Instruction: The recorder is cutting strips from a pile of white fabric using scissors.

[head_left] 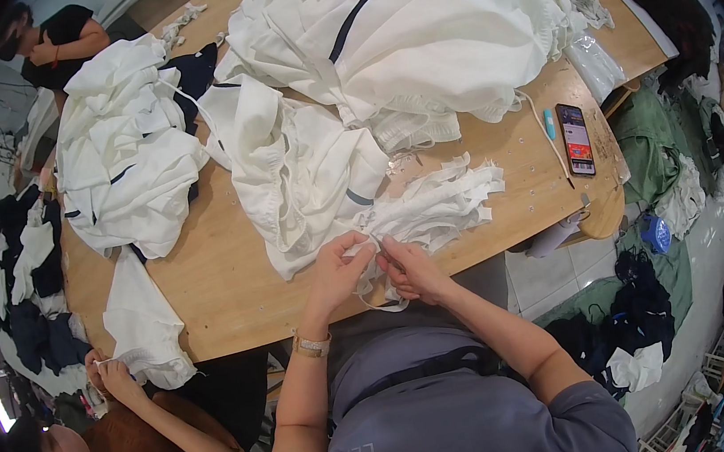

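Note:
At the table's near edge, my left hand (338, 272) is closed in a pinch on a white cord (386, 307), whose loose loop hangs below my fingers. Close beside it, my right hand (414, 271) has its fingers curled together; something small and dark shows at the fingertips, too small to name. Just beyond both hands lies a heap of white fabric strips (440, 202). A white garment (297, 166) with a gathered edge and a dark stripe rests left of the strips, close to my left hand.
A big pile of white garments (438, 30) covers the far side, with another pile (125, 146) at left. A phone (576, 139) and a turquoise-capped pen-like item (550, 124) lie right. One co-worker (163, 436) handles a white garment (145, 322) at lower left; another person (60, 46) stands far left.

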A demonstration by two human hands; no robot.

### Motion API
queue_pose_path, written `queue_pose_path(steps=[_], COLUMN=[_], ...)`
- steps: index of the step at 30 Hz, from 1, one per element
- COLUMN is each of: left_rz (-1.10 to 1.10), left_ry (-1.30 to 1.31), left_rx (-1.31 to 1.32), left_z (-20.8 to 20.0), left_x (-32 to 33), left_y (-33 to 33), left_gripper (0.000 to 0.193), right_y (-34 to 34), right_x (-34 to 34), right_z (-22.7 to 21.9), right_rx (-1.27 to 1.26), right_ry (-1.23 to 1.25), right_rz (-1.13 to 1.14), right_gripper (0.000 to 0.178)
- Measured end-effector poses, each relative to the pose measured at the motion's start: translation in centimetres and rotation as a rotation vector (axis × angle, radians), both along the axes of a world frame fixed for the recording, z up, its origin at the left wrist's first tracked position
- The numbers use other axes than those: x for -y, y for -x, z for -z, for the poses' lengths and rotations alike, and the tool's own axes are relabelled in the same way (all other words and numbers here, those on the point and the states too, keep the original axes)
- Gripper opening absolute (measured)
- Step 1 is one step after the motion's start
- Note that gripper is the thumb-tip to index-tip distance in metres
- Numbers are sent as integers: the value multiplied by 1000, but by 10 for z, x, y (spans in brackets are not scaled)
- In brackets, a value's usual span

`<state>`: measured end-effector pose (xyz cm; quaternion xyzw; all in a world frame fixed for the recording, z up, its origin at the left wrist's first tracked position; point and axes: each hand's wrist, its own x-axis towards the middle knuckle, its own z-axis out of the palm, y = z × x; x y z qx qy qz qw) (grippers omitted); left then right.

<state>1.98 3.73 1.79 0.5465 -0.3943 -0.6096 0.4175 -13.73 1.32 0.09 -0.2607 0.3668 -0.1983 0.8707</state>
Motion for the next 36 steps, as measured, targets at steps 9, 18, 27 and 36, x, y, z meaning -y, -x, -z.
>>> queue_pose_path(steps=[9, 18, 27, 36], left_rz=[51, 89, 62, 94], left_ry=[-47, -20, -37, 38], left_rx=[101, 156, 173, 207], left_z=[-9, -1, 3, 0], left_x=[1, 0, 1, 2], left_y=[-5, -9, -10, -10], left_gripper=[10, 10, 11, 12], right_y=[3, 5, 8, 8], right_x=[4, 8, 10, 11], right_z=[-3, -2, 1, -4], right_rx=[-55, -122, -68, -42], right_ry=[72, 134, 66, 50], right_rz=[-65, -112, -112, -129], right_gripper=[42, 42, 42, 42])
